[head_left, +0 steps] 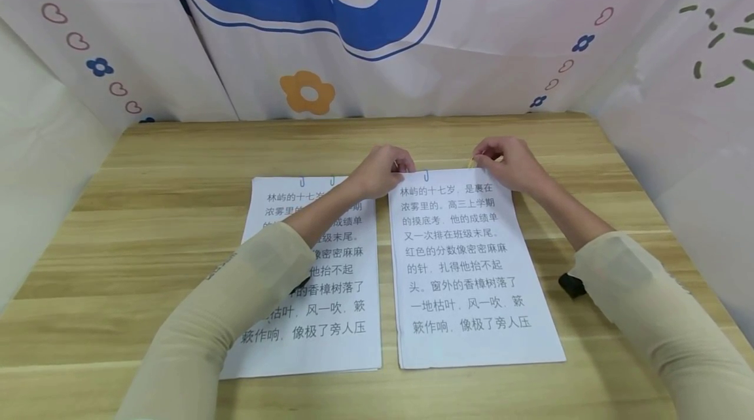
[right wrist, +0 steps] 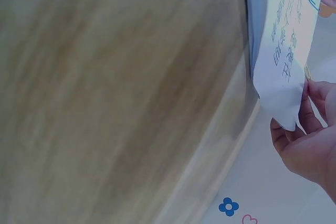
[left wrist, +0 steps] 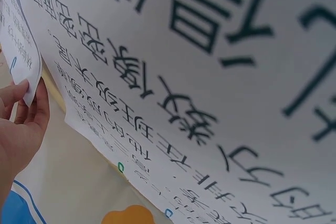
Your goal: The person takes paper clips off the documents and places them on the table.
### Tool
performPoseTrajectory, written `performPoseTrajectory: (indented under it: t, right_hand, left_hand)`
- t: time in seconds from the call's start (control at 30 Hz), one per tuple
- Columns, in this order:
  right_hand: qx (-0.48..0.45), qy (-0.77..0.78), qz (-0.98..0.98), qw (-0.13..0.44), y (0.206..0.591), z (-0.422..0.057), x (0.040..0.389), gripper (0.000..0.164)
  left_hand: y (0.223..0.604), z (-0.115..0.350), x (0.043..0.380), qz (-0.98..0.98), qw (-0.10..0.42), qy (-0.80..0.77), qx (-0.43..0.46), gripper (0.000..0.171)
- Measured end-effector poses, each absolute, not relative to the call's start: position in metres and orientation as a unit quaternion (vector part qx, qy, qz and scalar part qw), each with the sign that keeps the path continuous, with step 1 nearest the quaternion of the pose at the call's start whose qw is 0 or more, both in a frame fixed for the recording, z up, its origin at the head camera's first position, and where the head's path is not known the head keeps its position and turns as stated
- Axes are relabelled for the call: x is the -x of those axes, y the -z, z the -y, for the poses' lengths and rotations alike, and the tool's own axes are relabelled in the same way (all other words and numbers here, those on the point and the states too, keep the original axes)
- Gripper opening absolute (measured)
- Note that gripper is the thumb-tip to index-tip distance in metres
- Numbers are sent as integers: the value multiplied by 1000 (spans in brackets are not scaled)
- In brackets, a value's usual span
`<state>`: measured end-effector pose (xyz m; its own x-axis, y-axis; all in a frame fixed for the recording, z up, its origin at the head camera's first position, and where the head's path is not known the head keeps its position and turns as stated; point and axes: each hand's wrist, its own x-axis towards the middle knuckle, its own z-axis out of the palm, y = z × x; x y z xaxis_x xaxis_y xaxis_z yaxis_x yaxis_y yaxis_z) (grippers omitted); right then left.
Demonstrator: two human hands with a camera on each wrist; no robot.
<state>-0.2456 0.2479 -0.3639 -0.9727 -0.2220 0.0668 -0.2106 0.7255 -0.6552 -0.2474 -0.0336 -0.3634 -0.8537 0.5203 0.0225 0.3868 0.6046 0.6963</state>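
Note:
Two stacks of printed paper lie side by side. At the top left corner of the right stack (head_left: 471, 349), my left hand (head_left: 381, 170) pinches the sheets between thumb and fingers, as the left wrist view also shows. My right hand (head_left: 511, 158) is at that stack's top right corner, pinching a yellow paper clip (head_left: 471, 163) at the top edge. Its other fingers reach behind the corner in the right wrist view. A blue paper clip (head_left: 427, 176) sits on the same top edge, nearer my left hand.
The left stack (head_left: 330, 356) lies partly under my left forearm, with a blue clip (head_left: 302, 182) and a green clip (head_left: 332, 180) on its top edge. Both stacks rest on a wooden table (head_left: 147, 210). A printed white cloth (head_left: 501, 73) hangs behind the table.

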Motion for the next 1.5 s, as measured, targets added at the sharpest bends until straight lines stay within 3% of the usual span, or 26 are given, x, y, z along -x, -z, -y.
performPoseTrajectory:
  t: [1.5]
  right_hand:
    - [58, 387, -920, 10, 370, -243, 267, 12]
  left_hand:
    - [364, 31, 248, -890, 90, -366, -255, 23]
